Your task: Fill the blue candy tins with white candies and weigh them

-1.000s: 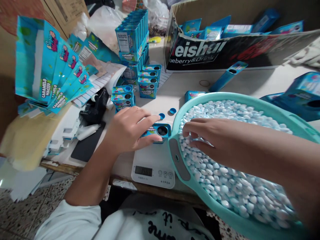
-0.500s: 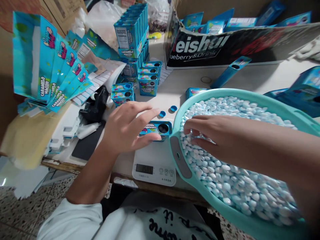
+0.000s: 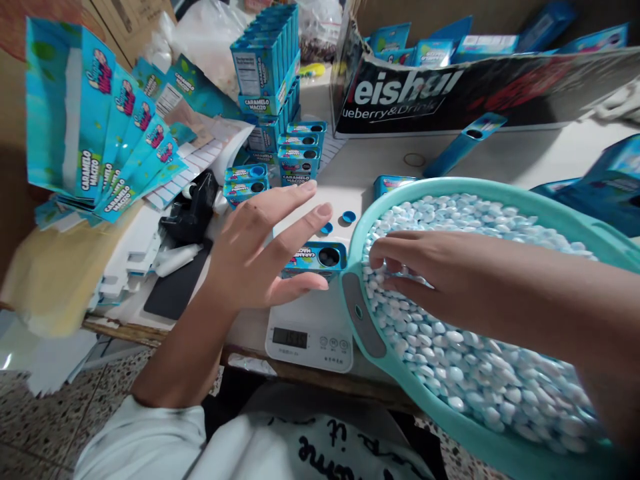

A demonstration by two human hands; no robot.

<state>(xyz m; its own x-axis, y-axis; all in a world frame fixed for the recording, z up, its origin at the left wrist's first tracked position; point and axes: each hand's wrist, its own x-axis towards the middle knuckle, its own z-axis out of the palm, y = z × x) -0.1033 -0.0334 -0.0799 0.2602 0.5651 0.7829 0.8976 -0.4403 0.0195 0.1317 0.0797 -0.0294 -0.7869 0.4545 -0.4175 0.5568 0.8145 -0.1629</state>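
Observation:
My left hand [image 3: 270, 243] hovers with fingers spread beside a blue candy tin [image 3: 313, 259], whose round hole faces up. That tin rests on a white digital scale [image 3: 310, 340] with a lit display. Behind the tin lie two small blue caps [image 3: 349, 217]. My right hand [image 3: 413, 263] reaches over a turquoise tub [image 3: 357, 247] full of pale blue and white candies [image 3: 465, 373]. Its fingers curl down among the candies at the tub's left side. Whether candies are pinched between those fingers is hidden.
Several open tins [image 3: 299, 160] stand behind my left hand, near stacked tins [image 3: 263, 67]. A torn black carton [image 3: 400, 100] holding blue packs is at the back right. To the left are fanned blue sleeves [image 3: 95, 127] and a black tape dispenser [image 3: 190, 213].
My left hand's fingers have lifted and spread away from the tin on the scale. The right hand stays at the candies, nearly unmoved.

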